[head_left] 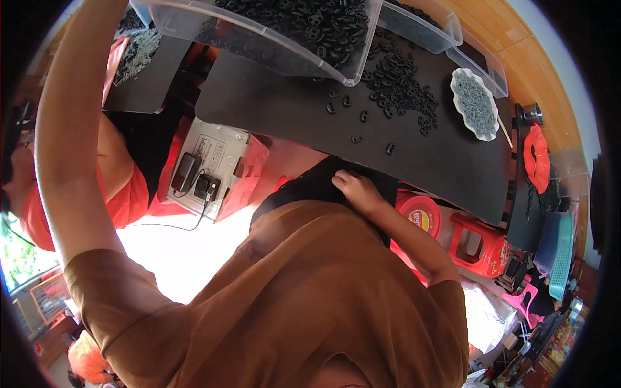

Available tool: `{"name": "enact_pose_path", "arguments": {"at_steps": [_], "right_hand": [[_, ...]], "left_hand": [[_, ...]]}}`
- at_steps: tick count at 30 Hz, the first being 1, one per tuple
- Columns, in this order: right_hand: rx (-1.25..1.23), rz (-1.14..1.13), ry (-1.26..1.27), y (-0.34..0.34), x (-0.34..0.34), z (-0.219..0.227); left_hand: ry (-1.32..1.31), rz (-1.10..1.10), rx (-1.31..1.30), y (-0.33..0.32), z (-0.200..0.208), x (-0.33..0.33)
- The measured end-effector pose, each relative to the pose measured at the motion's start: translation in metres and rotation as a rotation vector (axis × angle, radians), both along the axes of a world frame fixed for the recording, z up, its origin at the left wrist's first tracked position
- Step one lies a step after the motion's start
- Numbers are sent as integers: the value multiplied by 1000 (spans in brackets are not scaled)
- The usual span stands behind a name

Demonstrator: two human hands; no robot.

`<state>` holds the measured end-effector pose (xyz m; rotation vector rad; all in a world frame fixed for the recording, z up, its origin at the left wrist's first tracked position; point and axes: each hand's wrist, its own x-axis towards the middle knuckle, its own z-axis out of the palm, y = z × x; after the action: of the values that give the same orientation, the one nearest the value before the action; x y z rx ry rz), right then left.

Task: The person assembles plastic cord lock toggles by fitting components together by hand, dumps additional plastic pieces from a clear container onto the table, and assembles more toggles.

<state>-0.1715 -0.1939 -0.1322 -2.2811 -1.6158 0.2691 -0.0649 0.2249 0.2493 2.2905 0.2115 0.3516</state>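
My left arm [71,149] stretches up past the top edge of the picture, so its hand is out of sight. My right hand [354,190] rests on the black cloth over my lap, just below the near edge of the dark table [272,97]. Its fingers are curled in, and anything inside them is hidden. On the tabletop lies a spread pile of small black two-holed plastic pieces [401,84], with a few loose ones nearer me. A large clear plastic bin [259,35] at the far side holds many more of them. To the right, a white scalloped dish [457,107] contains small grey pieces [475,103].
A thin stick [504,132] lies beside the dish. Farther right are a red bag-like item [536,158] and a teal basket [561,255]. Red plastic stools [479,246] stand under the table. At left, a box [210,155] carries a phone [186,173] and cable; another person [123,187] sits beyond.
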Motion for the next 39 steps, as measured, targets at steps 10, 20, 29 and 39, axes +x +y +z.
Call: {"name": "enact_pose_path", "arguments": {"at_steps": [10,20,29,39], "right_hand": [[559,-189,-260,-6,74,128],[511,-191,-263,27,74,147],[287,119,-249,96,106,143],[517,-219,-403,74,162,159]], "left_hand": [[-36,-21,53,0,1,-5],[13,35,-31,-5,-2,-9],[39,57,-158,16,-7,-13],[-2,70,-114,8,-1,-20]]}}
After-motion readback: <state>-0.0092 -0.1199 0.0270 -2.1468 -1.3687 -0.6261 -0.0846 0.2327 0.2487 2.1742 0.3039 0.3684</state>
